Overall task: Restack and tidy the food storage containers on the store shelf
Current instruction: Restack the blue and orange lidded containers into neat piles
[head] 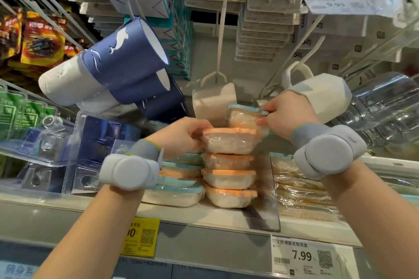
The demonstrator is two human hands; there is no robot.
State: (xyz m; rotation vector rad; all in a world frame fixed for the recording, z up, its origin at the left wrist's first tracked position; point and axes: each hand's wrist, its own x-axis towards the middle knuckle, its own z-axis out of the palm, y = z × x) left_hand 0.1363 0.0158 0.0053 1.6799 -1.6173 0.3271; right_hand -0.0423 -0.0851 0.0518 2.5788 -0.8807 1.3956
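A stack of orange-lidded food containers (229, 179) wrapped in clear film stands on the store shelf (204, 213). My left hand (181, 136) grips the left side of the top orange-lidded container (231, 142). Just behind and above it, my right hand (288, 115) holds a blue-lidded container (243, 118), tilted. To the left of the orange stack lies a lower pile of blue-lidded and orange-lidded containers (179, 188), partly hidden by my left wrist.
Blue and white whale-print cups (118, 68) hang at the upper left. White mugs (214, 99) hang behind the stack. Clear plastic packs (45, 142) lie on the left, flat wrapped packs (301, 190) on the right beyond a clear divider (269, 208). Price tags line the shelf edge.
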